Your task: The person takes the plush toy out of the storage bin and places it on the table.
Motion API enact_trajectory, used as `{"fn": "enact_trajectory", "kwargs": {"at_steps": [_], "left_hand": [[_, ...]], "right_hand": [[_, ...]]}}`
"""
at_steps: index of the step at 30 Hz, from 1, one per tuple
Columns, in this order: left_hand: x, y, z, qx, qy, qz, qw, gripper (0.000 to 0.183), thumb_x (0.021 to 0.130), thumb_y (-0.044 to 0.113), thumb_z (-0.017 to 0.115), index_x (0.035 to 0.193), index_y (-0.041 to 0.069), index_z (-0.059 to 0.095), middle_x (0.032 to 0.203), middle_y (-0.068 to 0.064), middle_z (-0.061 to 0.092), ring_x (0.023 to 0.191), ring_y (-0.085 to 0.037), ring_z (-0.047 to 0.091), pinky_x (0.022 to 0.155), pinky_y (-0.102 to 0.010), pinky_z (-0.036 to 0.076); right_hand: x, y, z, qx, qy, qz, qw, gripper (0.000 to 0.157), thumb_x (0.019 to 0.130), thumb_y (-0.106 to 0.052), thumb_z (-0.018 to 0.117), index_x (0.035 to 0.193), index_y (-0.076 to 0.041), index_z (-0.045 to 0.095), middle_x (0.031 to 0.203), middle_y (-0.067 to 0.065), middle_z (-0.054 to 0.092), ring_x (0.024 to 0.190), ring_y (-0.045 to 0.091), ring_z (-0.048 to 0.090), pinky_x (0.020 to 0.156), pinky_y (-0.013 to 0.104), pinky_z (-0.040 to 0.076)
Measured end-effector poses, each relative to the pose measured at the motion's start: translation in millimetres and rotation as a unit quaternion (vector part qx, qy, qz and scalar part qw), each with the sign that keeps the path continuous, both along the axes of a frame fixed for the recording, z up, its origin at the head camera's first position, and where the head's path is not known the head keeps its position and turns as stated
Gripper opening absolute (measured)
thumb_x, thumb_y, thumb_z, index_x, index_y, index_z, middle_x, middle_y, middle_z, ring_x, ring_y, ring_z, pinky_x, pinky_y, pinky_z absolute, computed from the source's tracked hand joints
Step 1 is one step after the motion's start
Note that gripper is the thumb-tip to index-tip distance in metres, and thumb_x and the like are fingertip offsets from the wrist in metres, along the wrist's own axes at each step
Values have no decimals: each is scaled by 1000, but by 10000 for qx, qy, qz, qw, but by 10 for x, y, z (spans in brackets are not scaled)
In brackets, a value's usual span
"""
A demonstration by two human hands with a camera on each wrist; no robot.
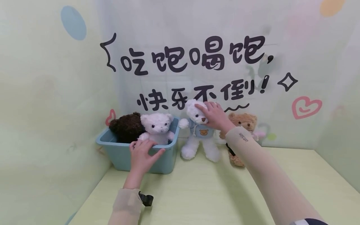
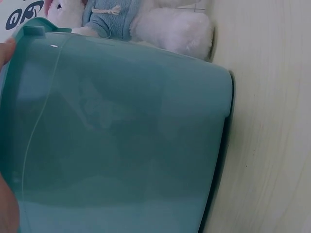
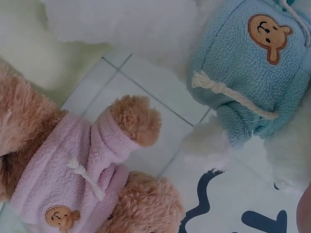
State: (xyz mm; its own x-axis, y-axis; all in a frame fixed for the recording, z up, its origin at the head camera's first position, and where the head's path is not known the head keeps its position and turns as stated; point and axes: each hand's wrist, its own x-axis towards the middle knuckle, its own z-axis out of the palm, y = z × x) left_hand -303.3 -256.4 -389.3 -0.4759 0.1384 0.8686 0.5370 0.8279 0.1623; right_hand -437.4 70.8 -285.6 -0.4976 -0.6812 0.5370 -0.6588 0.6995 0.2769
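My left hand [image 1: 142, 156] grips the front rim of a blue plastic bin [image 1: 168, 159], fingers over the edge; the bin's wall fills much of the left wrist view. My right hand [image 1: 216, 115] holds the head of a white teddy bear [image 1: 189, 148] in a light blue hoodie [image 3: 248, 82]. That bear is upright, just right of the bin. Inside the bin sit a dark brown plush toy [image 1: 126, 128] and another white teddy bear [image 1: 157, 126]. Partly hidden behind my right forearm is a tan teddy bear [image 1: 243, 120] in a pink top [image 3: 73, 165].
A pale wood-grain table [image 1: 197, 193] lies under everything. Behind stands a wall sheet [image 1: 174, 25] with black lettering and coloured shapes, and a pale side wall [image 1: 50, 109] rises close to the bin's left. A black strap with a small device [image 1: 146, 199] sits on my left wrist.
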Motion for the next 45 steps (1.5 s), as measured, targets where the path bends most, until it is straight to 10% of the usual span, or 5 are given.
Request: {"fn": "enact_trajectory", "kwargs": {"at_steps": [15, 26, 34, 45], "left_hand": [[-23, -26, -9, -65, 88, 95, 9999, 42, 83, 59, 64, 89, 17, 67, 83, 1, 65, 85, -25, 52, 90, -55, 25], [-29, 16, -17, 43, 183, 22, 9998, 52, 85, 67, 55, 88, 16, 67, 82, 0, 65, 86, -26, 53, 89, -55, 25], [9, 49, -17, 51, 139, 29, 9999, 54, 86, 67, 54, 88, 15, 66, 82, -1, 65, 86, -27, 53, 89, -56, 25], [44, 45, -27, 85, 284, 41, 9996, 50, 85, 64, 57, 87, 15, 66, 83, -1, 66, 87, -29, 53, 89, -56, 24]], "right_hand": [[-57, -85, -586, -56, -972, -353, 9946, 96, 77, -26, 82, 153, -16, 24, 140, 25, 38, 127, 42, 37, 103, 62, 28], [-94, -38, -559, 217, 91, -415, 9989, 90, 76, -23, 82, 148, -18, 29, 136, 25, 40, 123, 44, 40, 100, 64, 30], [-43, 16, -748, -117, -833, -702, 9940, 99, 78, -29, 81, 155, -23, 19, 153, 22, 22, 140, 41, 21, 107, 64, 18], [24, 31, -774, -135, -1005, -647, 9927, 84, 88, -37, 69, 155, -28, 21, 159, 18, 7, 144, 41, 8, 106, 67, 14]]}}
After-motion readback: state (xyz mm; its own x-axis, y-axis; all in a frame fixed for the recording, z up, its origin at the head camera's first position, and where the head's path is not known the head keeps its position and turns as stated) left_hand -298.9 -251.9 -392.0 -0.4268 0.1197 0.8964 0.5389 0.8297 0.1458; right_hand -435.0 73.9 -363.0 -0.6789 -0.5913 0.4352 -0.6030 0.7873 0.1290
